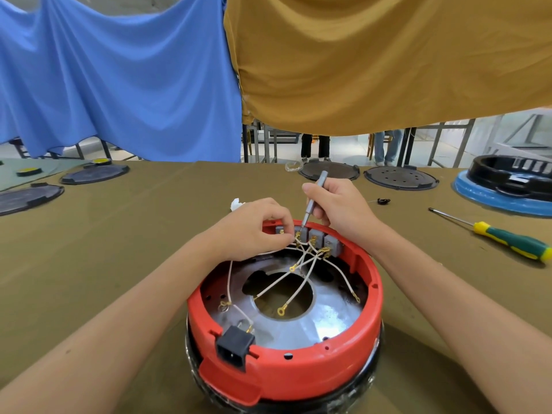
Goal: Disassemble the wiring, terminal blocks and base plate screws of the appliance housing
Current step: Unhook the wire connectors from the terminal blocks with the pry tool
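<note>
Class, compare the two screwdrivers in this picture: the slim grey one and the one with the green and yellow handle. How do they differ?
The grey screwdriver is held upright in the right hand, tip at the terminal blocks; the green-and-yellow screwdriver lies flat and untouched on the table. The grey one looks slimmer, all metal-coloured.

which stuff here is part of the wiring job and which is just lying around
In use: red housing, grey terminal blocks, white wires, grey screwdriver in right hand, left hand pinching a wire.

Lying about: green-handled screwdriver, black round lids, blue-rimmed housing.
</note>
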A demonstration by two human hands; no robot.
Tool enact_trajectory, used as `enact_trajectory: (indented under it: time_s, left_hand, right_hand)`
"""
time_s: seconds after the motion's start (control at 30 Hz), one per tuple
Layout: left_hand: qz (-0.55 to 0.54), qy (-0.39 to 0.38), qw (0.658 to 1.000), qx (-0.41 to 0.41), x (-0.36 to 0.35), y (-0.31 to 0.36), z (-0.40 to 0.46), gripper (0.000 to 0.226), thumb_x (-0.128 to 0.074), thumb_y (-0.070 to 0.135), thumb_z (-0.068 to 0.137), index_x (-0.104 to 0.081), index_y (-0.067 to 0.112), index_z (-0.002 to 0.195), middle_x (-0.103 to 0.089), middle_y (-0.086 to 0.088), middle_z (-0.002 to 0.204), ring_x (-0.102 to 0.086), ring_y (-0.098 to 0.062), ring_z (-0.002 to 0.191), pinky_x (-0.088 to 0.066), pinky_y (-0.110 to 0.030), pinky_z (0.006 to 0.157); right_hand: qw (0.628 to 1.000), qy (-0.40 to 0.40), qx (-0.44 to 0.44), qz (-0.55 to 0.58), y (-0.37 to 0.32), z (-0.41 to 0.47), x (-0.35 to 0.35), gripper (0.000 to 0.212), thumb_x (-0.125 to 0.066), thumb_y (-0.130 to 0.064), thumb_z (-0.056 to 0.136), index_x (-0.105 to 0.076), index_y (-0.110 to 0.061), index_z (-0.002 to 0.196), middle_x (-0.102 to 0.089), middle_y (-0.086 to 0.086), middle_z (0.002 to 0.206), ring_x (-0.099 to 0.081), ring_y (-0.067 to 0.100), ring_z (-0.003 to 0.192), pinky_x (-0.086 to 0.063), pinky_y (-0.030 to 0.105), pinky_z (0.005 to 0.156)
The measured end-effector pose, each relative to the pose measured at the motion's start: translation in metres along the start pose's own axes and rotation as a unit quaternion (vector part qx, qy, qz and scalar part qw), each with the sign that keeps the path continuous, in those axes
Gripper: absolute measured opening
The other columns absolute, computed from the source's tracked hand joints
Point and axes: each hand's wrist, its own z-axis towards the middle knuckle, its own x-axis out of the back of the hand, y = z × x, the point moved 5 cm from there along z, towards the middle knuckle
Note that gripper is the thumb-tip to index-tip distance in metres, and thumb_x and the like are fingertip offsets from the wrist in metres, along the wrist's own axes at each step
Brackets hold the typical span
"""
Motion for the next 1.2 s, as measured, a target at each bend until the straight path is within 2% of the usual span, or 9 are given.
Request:
enact_trajectory:
  time_s: [0.17, 0.3, 0.43, 0.57, 0.67, 0.77, 0.83, 1.0, 1.2]
  left_hand:
    - [-0.002, 0.0, 1.0, -0.001, 0.0, -0.001, 0.001, 0.01, -0.07, 0.027, 0.084, -0.067, 0.034, 0.077, -0.06, 0.007, 0.101, -0.059, -0.003, 0.091, -0.045, -0.028, 0.093]
    - [-0.003, 0.001, 1.0, 0.002, 0.0, 0.0, 0.001, 0.009, -0.069, 0.029, 0.083, -0.067, 0.036, 0.077, -0.061, 0.006, 0.104, -0.061, -0.007, 0.097, -0.046, -0.034, 0.096]
    - [-0.004, -0.001, 1.0, 0.002, 0.001, 0.001, 0.0, 0.011, -0.07, 0.027, 0.084, -0.067, 0.036, 0.077, -0.06, 0.006, 0.104, -0.061, -0.008, 0.096, -0.046, -0.035, 0.097]
    - [-0.003, -0.003, 1.0, -0.003, 0.001, 0.001, 0.001, 0.014, -0.071, 0.025, 0.084, -0.066, 0.036, 0.077, -0.06, 0.006, 0.102, -0.06, -0.004, 0.092, -0.046, -0.034, 0.095]
    - [-0.002, -0.003, 1.0, -0.002, 0.0, 0.0, 0.001, 0.011, -0.071, 0.025, 0.084, -0.067, 0.034, 0.078, -0.06, 0.006, 0.102, -0.06, -0.005, 0.094, -0.046, -0.034, 0.096]
    - [-0.001, 0.0, 1.0, 0.001, 0.0, 0.0, 0.001, 0.011, -0.071, 0.025, 0.084, -0.068, 0.033, 0.077, -0.06, 0.005, 0.102, -0.06, -0.005, 0.095, -0.046, -0.032, 0.096]
    - [0.0, 0.0, 1.0, 0.002, 0.0, -0.001, 0.001, 0.011, -0.071, 0.025, 0.084, -0.068, 0.033, 0.077, -0.06, 0.005, 0.102, -0.059, -0.004, 0.094, -0.045, -0.028, 0.095]
    - [0.007, -0.001, 1.0, -0.004, -0.001, -0.001, 0.002, 0.009, -0.071, 0.024, 0.085, -0.068, 0.03, 0.079, -0.06, 0.005, 0.1, -0.057, 0.0, 0.092, -0.041, -0.019, 0.09]
    - [0.002, 0.001, 1.0, -0.006, -0.001, -0.002, 0.002, 0.012, -0.071, 0.026, 0.084, -0.067, 0.035, 0.076, -0.06, 0.006, 0.1, -0.058, -0.002, 0.093, -0.044, -0.025, 0.092]
  right_hand:
    - [1.0, 0.013, 0.02, 0.0, -0.001, -0.003, 0.001, 0.036, -0.054, -0.032, 0.101, -0.06, -0.01, 0.073, -0.056, -0.006, 0.051, -0.047, 0.019, 0.054, -0.043, 0.035, 0.059]
    - [0.991, 0.024, 0.117, -0.068, -0.018, -0.014, 0.003, 0.036, -0.055, -0.032, 0.101, -0.063, -0.009, 0.076, -0.063, -0.004, 0.055, -0.054, 0.005, 0.049, -0.044, 0.017, 0.054]
    - [0.978, 0.005, 0.169, -0.125, -0.03, -0.019, -0.001, 0.033, -0.057, -0.03, 0.1, -0.064, -0.004, 0.081, -0.068, 0.011, 0.068, -0.065, 0.026, 0.064, -0.053, 0.043, 0.065]
    - [0.973, 0.001, 0.185, -0.14, -0.034, -0.02, -0.003, 0.033, -0.057, -0.03, 0.101, -0.064, -0.003, 0.081, -0.068, 0.014, 0.07, -0.064, 0.03, 0.066, -0.051, 0.047, 0.068]
    - [0.977, -0.006, 0.173, -0.124, -0.03, -0.017, -0.003, 0.033, -0.057, -0.03, 0.1, -0.064, -0.004, 0.082, -0.067, 0.014, 0.07, -0.064, 0.03, 0.066, -0.052, 0.044, 0.066]
    - [0.991, -0.01, 0.12, -0.06, -0.019, -0.009, -0.001, 0.035, -0.057, -0.03, 0.101, -0.063, -0.005, 0.078, -0.062, 0.001, 0.058, -0.054, 0.014, 0.05, -0.044, 0.026, 0.052]
    - [0.997, -0.016, 0.074, -0.014, -0.01, -0.004, -0.001, 0.035, -0.056, -0.029, 0.101, -0.062, -0.008, 0.074, -0.057, -0.005, 0.053, -0.048, 0.006, 0.048, -0.04, 0.018, 0.053]
    - [0.999, -0.026, 0.028, 0.006, -0.002, 0.004, -0.005, 0.036, -0.055, -0.032, 0.101, -0.06, -0.016, 0.07, -0.054, -0.006, 0.051, -0.045, 0.008, 0.047, -0.04, 0.025, 0.055]
    - [0.999, -0.007, 0.04, 0.002, -0.004, -0.001, -0.002, 0.036, -0.055, -0.031, 0.102, -0.06, -0.012, 0.071, -0.055, -0.006, 0.052, -0.046, 0.012, 0.05, -0.042, 0.027, 0.057]
